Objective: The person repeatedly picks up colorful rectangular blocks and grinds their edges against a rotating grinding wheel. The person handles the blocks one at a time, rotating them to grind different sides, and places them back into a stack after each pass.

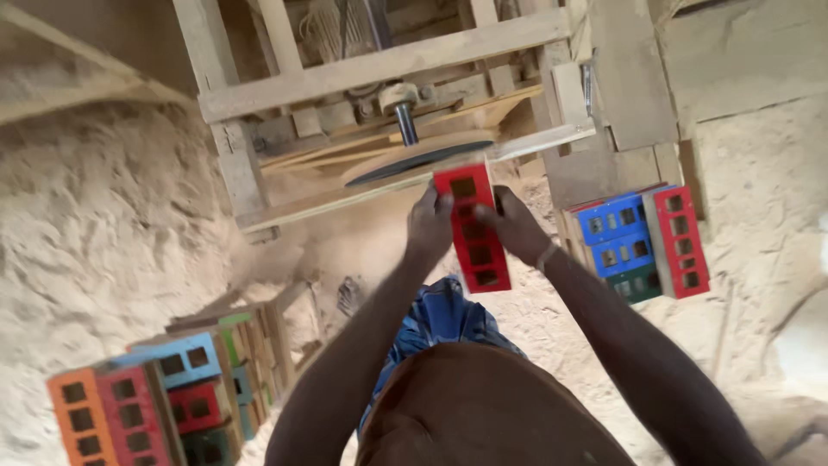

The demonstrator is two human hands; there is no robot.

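Stack of painted blocks lower left on sawdust. Left hand grips the red block on its left edge, fingers wrapped. Block's long axis runs away from the body, top end touching or just at the sanding disc. Right hand clamps the right edge, equally near. Blue and red blocks stacked right.

Painted perforated boxes stacked right, another colourful pile lower left, sawdust heaped around.
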